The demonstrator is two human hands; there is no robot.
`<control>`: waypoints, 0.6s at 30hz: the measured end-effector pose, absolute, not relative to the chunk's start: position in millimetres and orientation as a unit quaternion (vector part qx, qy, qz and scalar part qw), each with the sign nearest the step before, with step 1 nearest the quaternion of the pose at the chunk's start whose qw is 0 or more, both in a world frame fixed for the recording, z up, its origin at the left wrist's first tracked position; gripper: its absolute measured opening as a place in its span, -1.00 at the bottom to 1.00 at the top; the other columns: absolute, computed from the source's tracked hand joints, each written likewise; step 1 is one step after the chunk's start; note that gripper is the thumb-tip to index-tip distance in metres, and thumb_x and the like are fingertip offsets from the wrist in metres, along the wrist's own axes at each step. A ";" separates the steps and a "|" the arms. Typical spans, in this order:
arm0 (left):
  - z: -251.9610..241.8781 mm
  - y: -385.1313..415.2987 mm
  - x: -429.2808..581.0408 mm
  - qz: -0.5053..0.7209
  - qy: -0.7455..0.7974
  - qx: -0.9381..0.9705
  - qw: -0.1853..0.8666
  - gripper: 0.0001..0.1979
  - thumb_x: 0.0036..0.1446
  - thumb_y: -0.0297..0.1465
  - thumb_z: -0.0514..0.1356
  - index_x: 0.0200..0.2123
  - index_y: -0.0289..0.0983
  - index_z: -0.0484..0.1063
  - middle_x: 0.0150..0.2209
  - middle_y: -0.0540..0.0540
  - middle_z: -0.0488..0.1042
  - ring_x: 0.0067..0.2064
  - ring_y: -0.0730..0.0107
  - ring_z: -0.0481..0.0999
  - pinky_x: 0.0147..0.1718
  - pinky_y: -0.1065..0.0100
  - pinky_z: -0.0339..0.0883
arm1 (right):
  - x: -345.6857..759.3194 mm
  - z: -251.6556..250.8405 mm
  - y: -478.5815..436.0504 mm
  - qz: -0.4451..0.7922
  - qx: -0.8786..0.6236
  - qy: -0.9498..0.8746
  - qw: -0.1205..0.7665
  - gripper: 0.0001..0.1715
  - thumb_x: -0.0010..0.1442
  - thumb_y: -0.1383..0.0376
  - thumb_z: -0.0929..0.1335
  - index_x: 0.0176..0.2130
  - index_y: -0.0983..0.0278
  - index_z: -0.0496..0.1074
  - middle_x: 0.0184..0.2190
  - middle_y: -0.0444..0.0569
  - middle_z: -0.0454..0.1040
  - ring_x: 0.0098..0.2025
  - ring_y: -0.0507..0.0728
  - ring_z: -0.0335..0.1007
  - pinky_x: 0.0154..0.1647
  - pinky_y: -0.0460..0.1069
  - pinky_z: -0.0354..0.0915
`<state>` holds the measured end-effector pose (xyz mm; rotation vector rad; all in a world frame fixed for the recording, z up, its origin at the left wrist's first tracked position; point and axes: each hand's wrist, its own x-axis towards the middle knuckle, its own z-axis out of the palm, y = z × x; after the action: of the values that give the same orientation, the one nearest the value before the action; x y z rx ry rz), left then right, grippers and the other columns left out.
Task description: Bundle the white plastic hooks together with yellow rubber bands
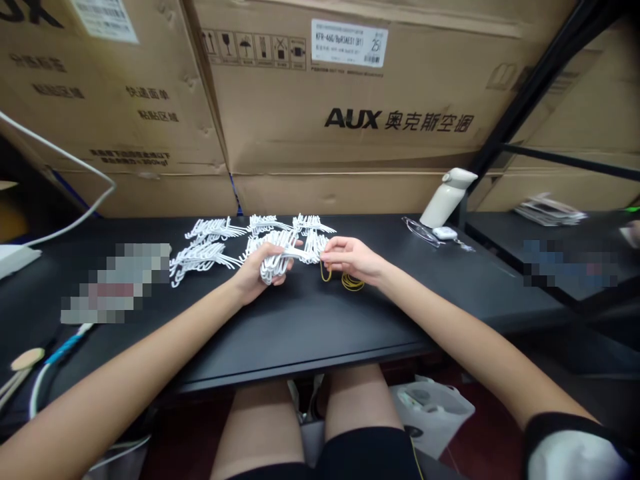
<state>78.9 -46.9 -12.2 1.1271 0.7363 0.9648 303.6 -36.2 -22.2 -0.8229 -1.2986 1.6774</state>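
My left hand [255, 273] is closed around a bundle of white plastic hooks [277, 260] held just above the black table [310, 320]. My right hand [353, 259] pinches the far end of the same bundle with its fingertips, and a yellow rubber band [326, 272] hangs from them. More yellow rubber bands [353, 283] lie on the table under my right wrist. Several other white hook bundles [210, 250] are spread on the table behind and left of my hands.
Large cardboard boxes [350, 113] stand behind the table. A white bottle [446, 198], glasses [421, 231] and a small white case [445, 233] sit at the right. A white cable [75, 220] runs at the left. A white bag [433, 407] lies on the floor.
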 end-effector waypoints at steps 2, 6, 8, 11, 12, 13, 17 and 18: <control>-12.4 -46.9 79.4 0.426 0.331 0.502 0.676 -0.58 -0.03 -0.32 0.17 -0.10 -0.43 0.47 -0.57 -0.01 0.40 -0.69 0.58 0.16 -0.72 0.48 0.08 | 303.2 -21.4 -36.7 0.670 -0.330 -0.520 0.415 -0.65 -0.20 0.32 0.57 -0.42 0.34 0.42 -0.49 -0.15 0.49 -0.44 -0.04 0.43 -0.34 -0.10 0.35; -12.8 -47.0 79.6 0.426 0.334 0.503 0.674 -0.59 -0.03 -0.32 0.17 -0.11 -0.44 0.47 -0.58 -0.01 0.40 -0.69 0.58 0.17 -0.72 0.48 0.07 | 301.6 -20.8 -37.5 0.660 -0.340 -0.528 0.412 -0.67 -0.19 0.29 0.57 -0.44 0.34 0.43 -0.53 -0.14 0.47 -0.47 -0.03 0.42 -0.37 -0.09 0.34; -13.3 -46.9 79.4 0.425 0.335 0.504 0.673 -0.59 -0.02 -0.32 0.17 -0.11 -0.43 0.47 -0.57 -0.01 0.40 -0.69 0.59 0.16 -0.72 0.48 0.08 | 301.1 -20.5 -38.1 0.655 -0.342 -0.534 0.412 -0.68 -0.19 0.28 0.57 -0.45 0.35 0.44 -0.53 -0.14 0.47 -0.48 -0.03 0.41 -0.38 -0.08 0.33; -14.0 -46.6 79.5 0.424 0.337 0.503 0.673 -0.58 -0.02 -0.32 0.17 -0.11 -0.43 0.47 -0.57 -0.02 0.40 -0.68 0.58 0.17 -0.72 0.47 0.09 | 300.7 -20.1 -39.0 0.653 -0.340 -0.538 0.411 -0.69 -0.18 0.28 0.57 -0.45 0.35 0.45 -0.54 -0.14 0.46 -0.49 -0.03 0.40 -0.37 -0.07 0.33; -14.2 -46.5 79.5 0.424 0.337 0.503 0.674 -0.58 -0.02 -0.32 0.17 -0.11 -0.43 0.47 -0.57 -0.02 0.40 -0.68 0.58 0.17 -0.72 0.47 0.09 | 300.6 -20.0 -39.2 0.653 -0.340 -0.537 0.411 -0.69 -0.17 0.28 0.56 -0.45 0.35 0.45 -0.55 -0.14 0.46 -0.50 -0.03 0.39 -0.38 -0.08 0.33; -14.3 -46.4 79.6 0.423 0.338 0.503 0.674 -0.58 -0.02 -0.32 0.17 -0.10 -0.43 0.47 -0.57 -0.02 0.40 -0.68 0.58 0.17 -0.72 0.47 0.09 | 300.6 -19.9 -39.4 0.654 -0.339 -0.537 0.411 -0.69 -0.17 0.28 0.56 -0.45 0.36 0.45 -0.55 -0.14 0.46 -0.50 -0.03 0.39 -0.38 -0.08 0.33; -14.7 -46.1 79.5 0.420 0.336 0.505 0.675 -0.58 -0.03 -0.32 0.17 -0.10 -0.43 0.47 -0.57 -0.01 0.41 -0.69 0.59 0.16 -0.72 0.48 0.09 | 300.3 -19.9 -39.4 0.655 -0.343 -0.534 0.410 -0.68 -0.17 0.27 0.56 -0.44 0.35 0.45 -0.53 -0.13 0.46 -0.49 -0.04 0.39 -0.39 -0.09 0.33; -14.8 -46.0 79.5 0.420 0.336 0.505 0.675 -0.58 -0.03 -0.32 0.17 -0.10 -0.43 0.47 -0.57 -0.01 0.41 -0.69 0.58 0.16 -0.72 0.47 0.09 | 300.2 -20.0 -39.3 0.654 -0.347 -0.533 0.410 -0.67 -0.18 0.26 0.57 -0.44 0.35 0.45 -0.52 -0.13 0.46 -0.49 -0.03 0.39 -0.40 -0.09 0.33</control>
<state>79.5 -46.0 -14.8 1.1367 0.7550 0.9449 300.2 -39.3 -20.0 -0.8740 -1.3431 1.6458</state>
